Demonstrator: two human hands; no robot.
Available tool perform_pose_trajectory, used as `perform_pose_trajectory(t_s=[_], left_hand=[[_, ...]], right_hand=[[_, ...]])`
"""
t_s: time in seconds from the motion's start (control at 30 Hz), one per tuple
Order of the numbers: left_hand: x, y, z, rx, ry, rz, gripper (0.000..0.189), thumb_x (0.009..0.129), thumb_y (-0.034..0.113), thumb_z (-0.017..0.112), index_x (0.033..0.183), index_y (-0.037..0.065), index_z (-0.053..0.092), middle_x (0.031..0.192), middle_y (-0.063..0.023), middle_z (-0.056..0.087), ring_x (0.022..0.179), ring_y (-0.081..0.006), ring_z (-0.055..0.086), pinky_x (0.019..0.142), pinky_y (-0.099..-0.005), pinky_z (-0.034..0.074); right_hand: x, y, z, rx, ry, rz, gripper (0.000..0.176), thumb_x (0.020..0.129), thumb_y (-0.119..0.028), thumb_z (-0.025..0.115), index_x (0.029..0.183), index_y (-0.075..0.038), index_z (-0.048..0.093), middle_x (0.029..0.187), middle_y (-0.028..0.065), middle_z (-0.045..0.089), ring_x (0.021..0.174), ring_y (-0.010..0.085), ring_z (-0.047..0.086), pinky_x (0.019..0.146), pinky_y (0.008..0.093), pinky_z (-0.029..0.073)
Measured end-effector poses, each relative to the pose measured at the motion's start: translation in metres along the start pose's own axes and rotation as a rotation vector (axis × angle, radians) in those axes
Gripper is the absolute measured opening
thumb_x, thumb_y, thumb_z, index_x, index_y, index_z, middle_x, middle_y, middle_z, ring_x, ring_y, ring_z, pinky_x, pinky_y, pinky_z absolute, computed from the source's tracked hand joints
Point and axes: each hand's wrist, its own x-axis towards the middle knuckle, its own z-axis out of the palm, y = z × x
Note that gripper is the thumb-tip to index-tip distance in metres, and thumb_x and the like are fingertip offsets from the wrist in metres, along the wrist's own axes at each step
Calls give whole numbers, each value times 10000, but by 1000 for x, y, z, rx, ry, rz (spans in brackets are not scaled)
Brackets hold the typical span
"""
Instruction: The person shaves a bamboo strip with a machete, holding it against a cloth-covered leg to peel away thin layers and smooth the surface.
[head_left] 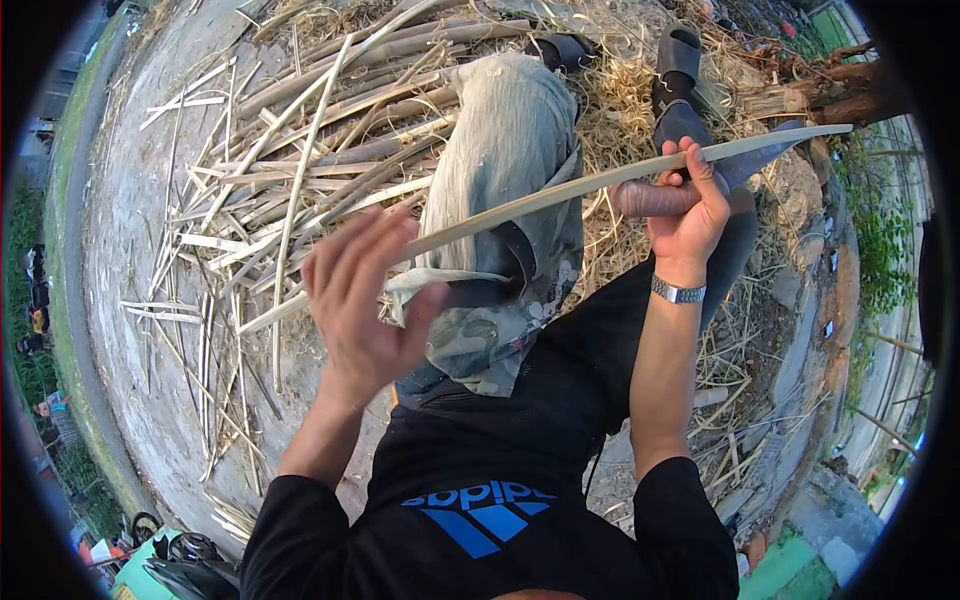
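A long, slightly bent bamboo strip (540,196) slants across my lap from lower left to upper right. The fingers and thumb of my right hand (688,205) pinch it near its right end. That same hand also keeps hold of a knife, its thick wrapped handle (650,199) in the palm and its wide grey blade (758,160) pointing right, beneath the strip. My left hand (362,300) has its fingers spread and a little blurred at the strip's left part, which passes behind them. A grey-green cloth (495,140) covers my leg under the strip.
Split bamboo pieces (330,160) lie heaped on the ground ahead and to the left. Curly shavings (615,110) surround my feet, which wear dark sandals (680,55). A wooden log (830,95) juts in at the upper right.
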Motion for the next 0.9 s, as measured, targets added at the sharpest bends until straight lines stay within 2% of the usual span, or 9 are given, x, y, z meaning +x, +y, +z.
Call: perform_pose_trajectory(t_s=[0.07, 0.13, 0.23, 0.33, 0.37, 0.63, 0.73, 0.8, 0.9], left_hand=[[-6, -34, -8, 123, -26, -54, 354, 937, 293, 752, 1158, 17, 729, 1041, -104, 783, 1021, -341, 719, 910, -435, 516], [-26, -72, -17, -75, -572, -335, 291, 966, 180, 708, 1184, -13, 693, 966, -135, 783, 827, -280, 743, 769, -386, 549], [-35, -83, -18, -275, -746, -583, 186, 993, 158, 690, 1054, -16, 716, 849, -139, 766, 719, -263, 747, 659, -365, 555], [-28, -57, -3, -458, -528, -683, 155, 1014, 120, 653, 1061, -19, 705, 833, -141, 753, 726, -190, 746, 626, -326, 540], [-30, -51, 9, -535, -403, -564, 172, 1043, 77, 587, 1136, -43, 668, 757, -40, 688, 631, -95, 603, 593, -252, 463], [25, -15, 26, -554, -433, -647, 211, 1026, 56, 571, 1194, -10, 681, 775, -78, 717, 639, -131, 663, 614, -287, 497], [25, -10, 34, -412, -266, -439, 202, 990, 27, 585, 1154, -23, 692, 790, -133, 735, 662, -205, 711, 627, -324, 515], [24, -3, 33, -463, -266, -507, 184, 962, 0, 584, 1098, -34, 703, 802, -172, 740, 703, -261, 738, 647, -344, 529], [17, 1, 36, -465, -268, -546, 140, 958, 7, 604, 1031, -40, 713, 785, -131, 747, 706, -189, 727, 649, -327, 526]], right_hand=[[3, -3, 3, -41, 19, -48, 217, 926, -137, 795, 1030, 28, 698, 1010, 80, 694, 916, 189, 701, 671, 213, 521], [12, -9, -2, -58, -15, -77, 225, 924, -146, 801, 1038, 23, 706, 1011, 83, 706, 941, 193, 708, 669, 227, 528], [21, -19, 7, -316, -37, -74, 298, 955, -253, 792, 1042, 4, 668, 915, 95, 728, 798, 204, 739, 647, 268, 547], [2, -30, 19, -637, -85, -52, 350, 980, -323, 764, 1029, 1, 641, 851, 105, 721, 694, 196, 728, 612, 286, 549], [-4, -28, 18, -747, -118, -9, 390, 990, -378, 744, 1027, -4, 639, 801, 106, 705, 664, 182, 716, 585, 295, 546], [-69, 1, 46, -1134, -472, -106, 285, 933, -240, 816, 1002, -3, 673, 565, -63, 391, 539, 52, 357, 521, 261, 312], [-94, 7, 56, -1111, -651, -37, 456, 960, -438, 757, 1021, 5, 668, 547, 23, 609, 511, 138, 642, 509, 301, 466], [-103, 8, 64, -1411, -771, -84, 489, 947, -498, 744, 982, -17, 662, 551, 36, 641, 530, 246, 699, 498, 345, 516], [-104, 24, 62, -1509, -793, -261, 522, 956, -570, 689, 870, -60, 616, 566, 37, 663, 508, 280, 689, 466, 386, 530]])
